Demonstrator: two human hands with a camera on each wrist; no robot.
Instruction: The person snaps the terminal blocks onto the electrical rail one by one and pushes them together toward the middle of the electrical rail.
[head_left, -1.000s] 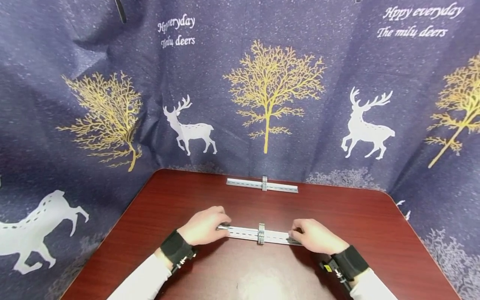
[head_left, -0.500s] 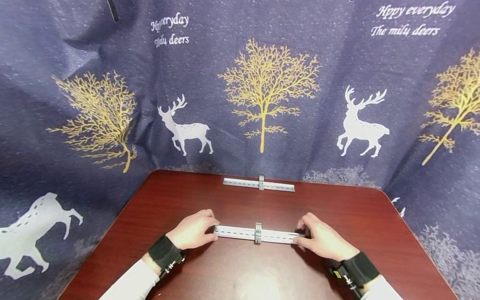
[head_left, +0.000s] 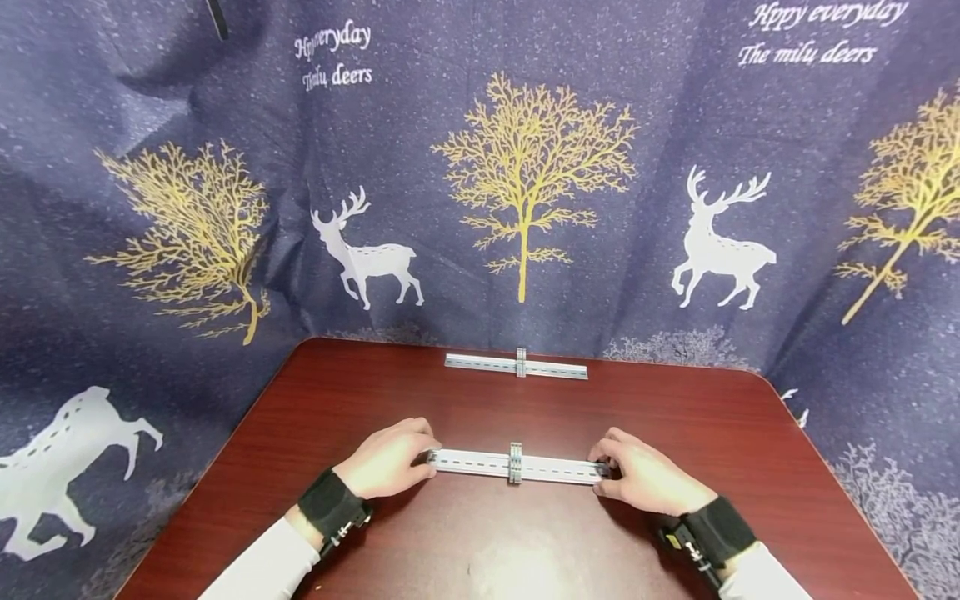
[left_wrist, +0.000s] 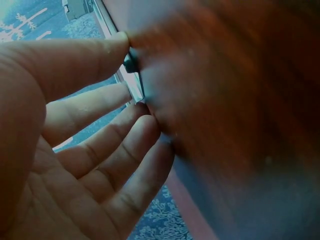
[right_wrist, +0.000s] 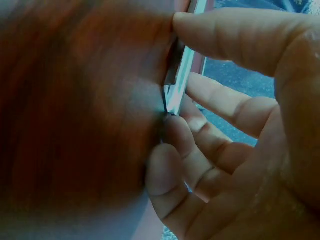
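In the head view a slotted metal DIN rail (head_left: 472, 462) lies crosswise on the table, with a cluster of narrow metal pieces (head_left: 515, 463) across its middle. My left hand (head_left: 386, 462) pinches the rail's left end between thumb and fingers; a small dark piece (left_wrist: 131, 63) shows there in the left wrist view. At the opposite end, my right hand (head_left: 648, 475) pinches the rail with the thumb on the near edge and fingers on the far edge. A dark part (right_wrist: 175, 62) sits along the rail end under the right thumb. The fingertips partly hide both ends.
A second slotted rail (head_left: 480, 362), with similar metal pieces (head_left: 521, 362) at its middle, lies near the back edge of the reddish-brown table (head_left: 360, 392). Behind and beside the table hangs a blue curtain (head_left: 615, 108) printed with deer and trees.
Both hands have spread apart along the near rail, the left going left and the right going right to the ends. The head view has shifted slightly. The far rail stays put.
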